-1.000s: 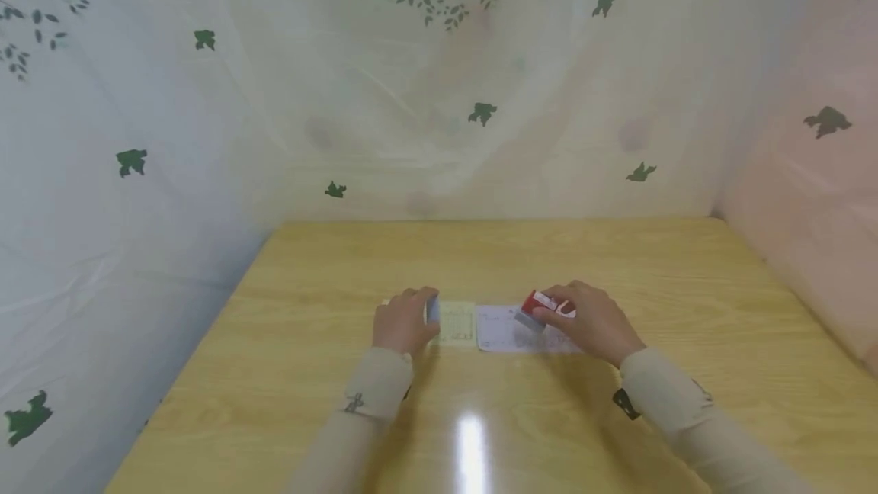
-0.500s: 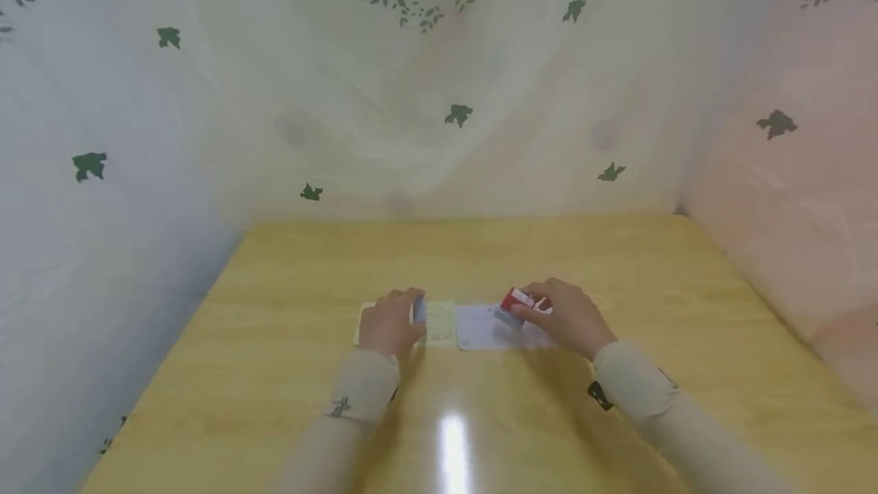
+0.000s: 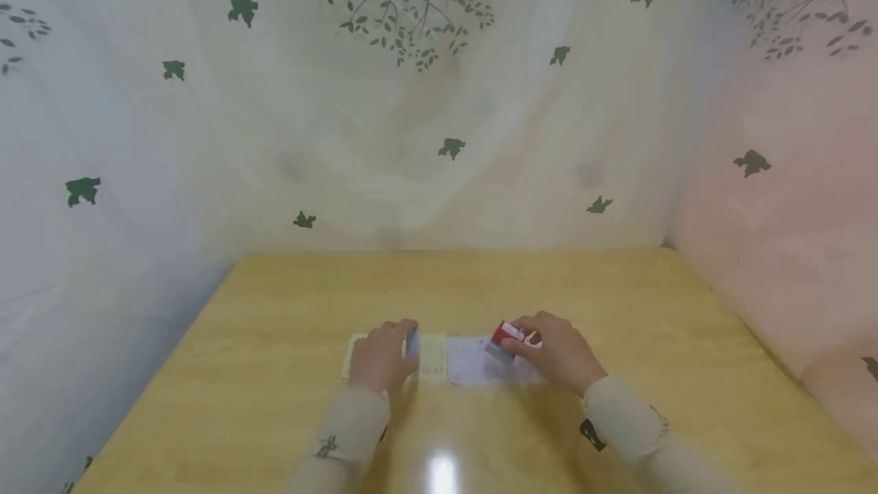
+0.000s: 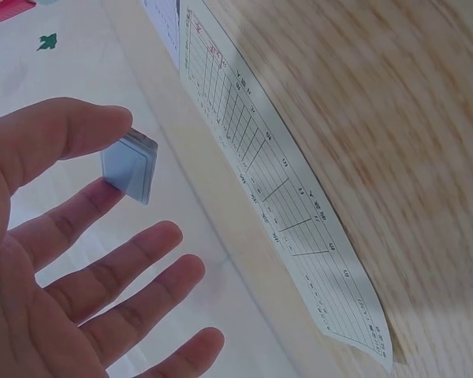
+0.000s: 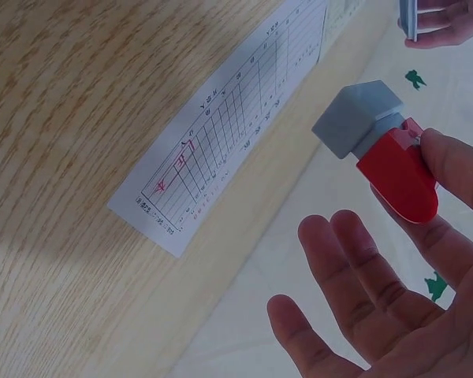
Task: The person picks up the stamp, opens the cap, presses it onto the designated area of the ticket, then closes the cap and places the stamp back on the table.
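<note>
My right hand (image 3: pixel 559 351) pinches a red and grey stamp (image 5: pixel 398 175) between thumb and index finger, its grey end tilted over the white printed form (image 3: pixel 466 363). Near one end of that form, red marks (image 5: pixel 177 167) show in the right wrist view. Thumb and index finger of my left hand (image 3: pixel 382 357) pinch a small grey-blue rectangular piece (image 4: pixel 131 168), perhaps the stamp's cap, above the pale yellow-green printed form (image 4: pixel 276 201). This form bears red marks at one end too. The other fingers of both hands are spread.
Both forms lie side by side on a wood-grain table (image 3: pixel 453 288). A pale curtain with green leaf prints (image 3: pixel 411 197) stands behind the table's far edge and along its sides. Light glares off the near tabletop.
The head view has turned slightly right and tilted up, so the scene sits further left and lower. Both hands keep their holds and stay over the forms.
</note>
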